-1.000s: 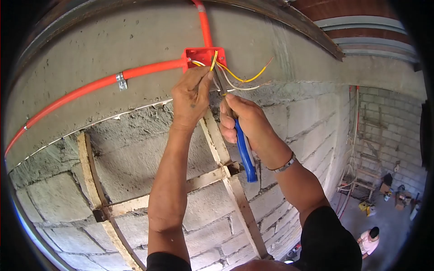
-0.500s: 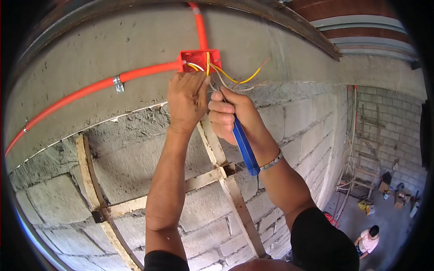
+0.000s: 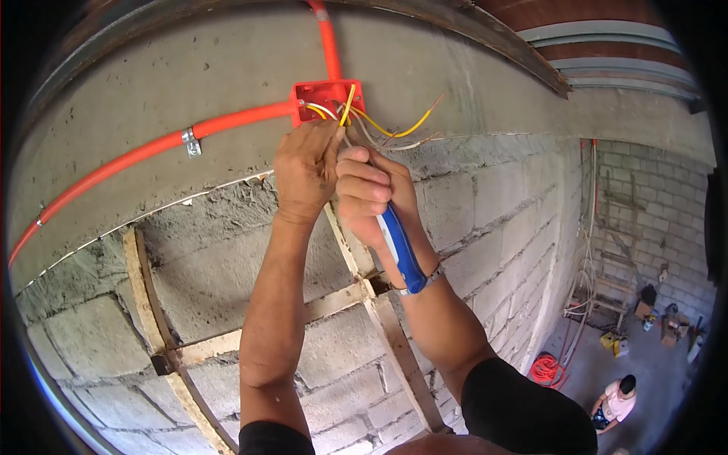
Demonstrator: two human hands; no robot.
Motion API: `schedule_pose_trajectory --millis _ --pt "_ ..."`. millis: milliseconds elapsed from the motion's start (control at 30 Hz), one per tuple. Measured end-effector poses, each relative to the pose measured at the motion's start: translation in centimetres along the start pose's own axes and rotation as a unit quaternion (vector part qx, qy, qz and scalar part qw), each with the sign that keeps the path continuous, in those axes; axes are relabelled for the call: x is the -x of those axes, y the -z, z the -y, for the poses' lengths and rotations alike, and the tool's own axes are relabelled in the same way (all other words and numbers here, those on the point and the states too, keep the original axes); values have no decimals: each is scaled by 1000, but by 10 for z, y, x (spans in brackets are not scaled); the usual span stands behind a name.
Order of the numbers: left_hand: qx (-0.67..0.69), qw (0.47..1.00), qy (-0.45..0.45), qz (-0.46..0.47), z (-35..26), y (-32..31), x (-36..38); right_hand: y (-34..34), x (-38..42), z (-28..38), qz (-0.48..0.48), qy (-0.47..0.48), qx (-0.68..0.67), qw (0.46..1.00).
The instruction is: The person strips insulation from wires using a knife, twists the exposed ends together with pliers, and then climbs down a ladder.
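Observation:
A red junction box (image 3: 293,106) is set on the concrete beam, with yellow wires (image 3: 409,132) and white wires (image 3: 320,108) coming out of its open front. Just below the box, my left hand (image 3: 303,163) is closed, fingers pinching wires at the opening. My right hand (image 3: 371,186) is wrapped round pliers with a blue-and-white grip (image 3: 403,254). Their head is mostly hidden behind my fingers, close to my left fingertips and the wires. Bare copper shows at the free end of a yellow wire on the right.
Red conduit (image 3: 243,119) runs left from the box, held by a metal clamp (image 3: 191,142); another red conduit (image 3: 327,45) rises above. A metal frame (image 3: 334,302) stands before the block wall. Far below right are a person (image 3: 618,402), a ladder (image 3: 618,262) and a red coil (image 3: 544,369).
My right hand has shifted slightly left and turned the pliers, so white shows on the grip. The yellow wire at my fingers now leans over. My left hand stays at the wires.

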State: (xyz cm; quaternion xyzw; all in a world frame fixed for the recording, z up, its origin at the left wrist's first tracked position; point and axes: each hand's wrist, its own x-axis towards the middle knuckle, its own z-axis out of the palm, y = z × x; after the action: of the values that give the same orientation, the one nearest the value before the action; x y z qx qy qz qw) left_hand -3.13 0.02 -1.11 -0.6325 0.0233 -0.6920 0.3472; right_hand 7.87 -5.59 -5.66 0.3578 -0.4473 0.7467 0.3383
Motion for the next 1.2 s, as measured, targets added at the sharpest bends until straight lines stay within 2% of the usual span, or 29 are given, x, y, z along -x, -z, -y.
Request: schedule_pose_trajectory --millis 167,267,367,467,567,633,667,700,733,767,800,833,867,900,933,1000,1033,1067,1133,1200 --pt "60 996 59 -7 2 3 1 9 -22 4 54 2 -18 998" --pt "52 997 56 -10 4 6 -3 4 -16 -9 73 -3 -45 996" --pt "16 999 30 2 4 7 -1 2 0 -27 102 33 -108 988" --pt "53 998 30 24 3 3 4 4 -13 -11 98 58 -86 990" --pt "50 998 26 39 2 4 11 -30 -30 33 231 91 8 969" --pt "79 995 52 39 -2 3 8 -84 -30 42 187 119 120 968" --pt "84 995 50 35 -3 1 9 -95 -25 42 187 119 126 967" --pt "118 989 82 39 -4 0 8 -104 -20 39 93 84 299 946" --pt "150 981 113 42 -4 -1 7 -112 -16 40 -5 45 460 887" --pt "153 981 113 38 -4 -2 8 -112 -10 49 -36 12 552 833" --pt "163 973 152 60 -8 2 5 -122 -5 48 -36 10 554 831" --pt "173 963 191 83 -10 4 5 -135 0 42 -127 -15 717 685" --pt "174 962 193 83 -7 3 6 -146 4 38 -211 -38 839 500" --pt "203 959 175 90 -3 2 6 -153 6 38 -190 -64 911 359" --pt "233 955 157 98 0 0 6 -159 8 37 -194 -65 911 358" --pt "229 953 153 125 5 2 6 -165 10 37 -241 -130 942 192" --pt "220 953 145 148 7 4 3 -163 13 47 -164 -145 975 50" --pt "222 952 148 148 10 7 1 -163 16 46 -165 -149 974 50" --pt "142 959 118 214 13 13 -2 -166 17 37 -202 -246 948 -14" --pt "154 956 121 216 13 15 -4 -156 21 38 -189 -253 948 -26"
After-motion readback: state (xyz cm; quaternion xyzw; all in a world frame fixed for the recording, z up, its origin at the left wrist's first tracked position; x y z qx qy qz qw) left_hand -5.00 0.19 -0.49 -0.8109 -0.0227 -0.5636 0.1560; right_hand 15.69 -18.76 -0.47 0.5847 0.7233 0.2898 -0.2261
